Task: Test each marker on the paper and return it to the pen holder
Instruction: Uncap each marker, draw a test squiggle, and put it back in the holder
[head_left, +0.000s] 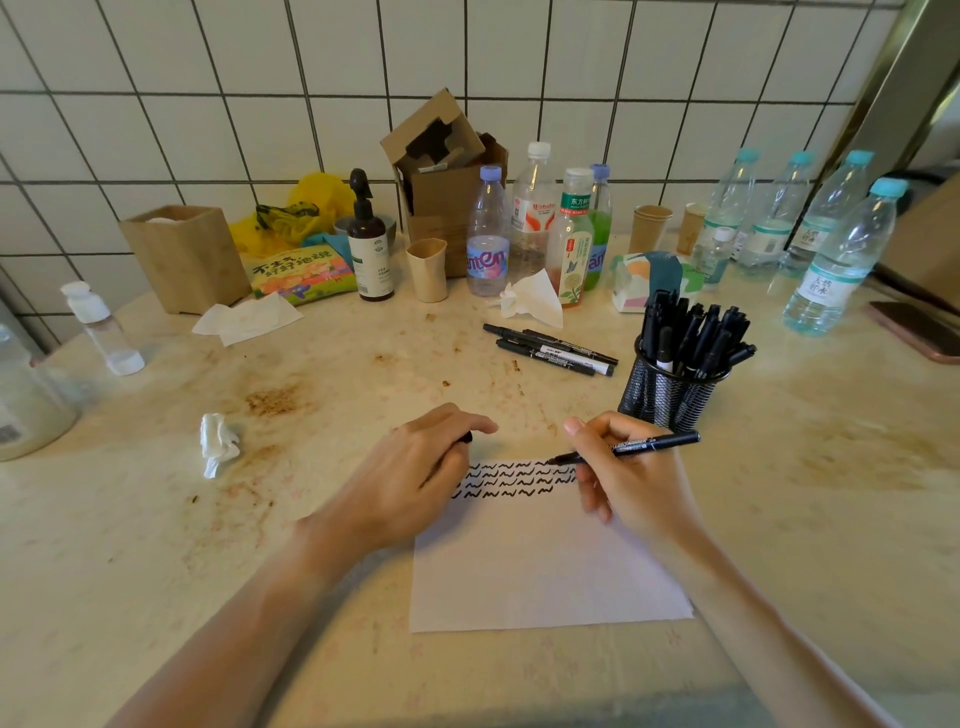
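Two bare forearms at the bottom edge, reaching up to a white paper (545, 561) flat on the stained counter (311, 364). Left hand (415, 467) resting on the paper's upper left corner, fingers curled around a small black piece, probably the cap (466, 437), mostly hidden. Right hand (623, 478) gripping a black marker (631, 447) in a writing pinch, tip at the top edge of the paper, just beside the end of the first row of black squiggles (519, 478). Three rows of squiggles already there, the lowest one shorter. Long axis of the marker nearly level, tip pointing left, back end pointing right and a little up, toward the mesh pen holder (670, 395). Holder just behind the right hand, near it, full of black markers standing upright. Right hand clearly nearer to the holder than the left. Three more loose markers (550, 351) lying on the counter behind, left of the holder. Probably a test stroke in hand now; afterwards, by judgement, cap onto the tip from the left, then a short lift up and back to the holder. Bottles (488, 234) and cups along the tiled wall.
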